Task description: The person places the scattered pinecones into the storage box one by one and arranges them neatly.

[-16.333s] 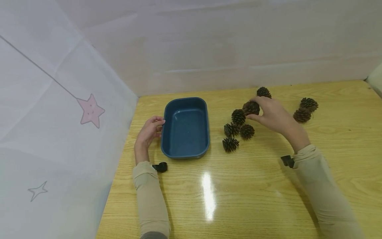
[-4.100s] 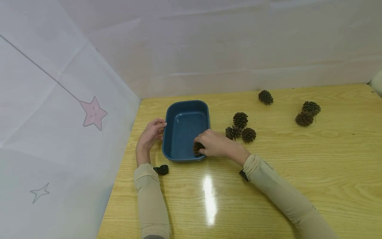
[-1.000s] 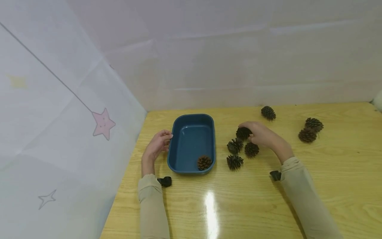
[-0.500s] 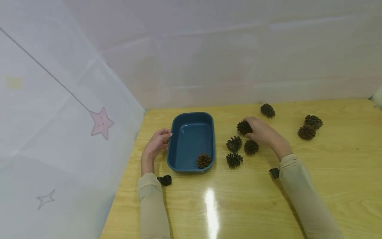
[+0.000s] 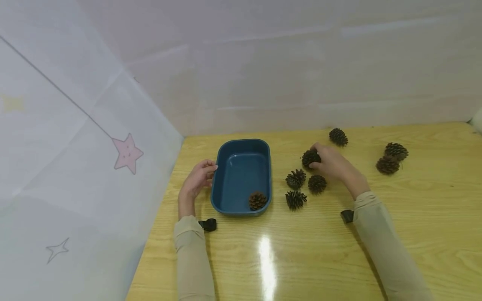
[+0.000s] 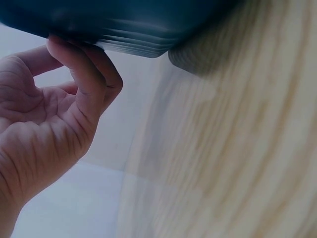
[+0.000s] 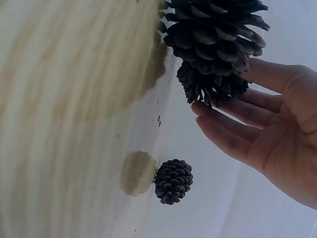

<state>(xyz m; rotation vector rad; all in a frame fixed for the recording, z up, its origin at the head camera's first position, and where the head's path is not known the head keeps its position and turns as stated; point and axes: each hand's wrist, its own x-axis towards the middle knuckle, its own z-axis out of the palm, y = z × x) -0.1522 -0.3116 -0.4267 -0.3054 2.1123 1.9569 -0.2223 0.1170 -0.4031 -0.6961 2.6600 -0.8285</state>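
at a wooden table (image 5: 320, 259) by pale walls (image 5: 263, 75), right hand (image 5: 332, 163) pinches pinecone (image 5: 309, 159); loose left hand (image 5: 196, 180) touches tray (image 5: 241, 177).

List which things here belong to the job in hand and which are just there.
Probably the job: blue tray; left hand touching it; right hand; pine cone it grips; cone in the tray; loose cones.

Probably scenery: pink star, grey star outline.

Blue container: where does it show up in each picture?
Head: the blue container is near the middle.
Left wrist: along the top edge, partly cut off, above the left hand.
Right wrist: not in view.
Shared landmark: the wooden table, visible in all three.
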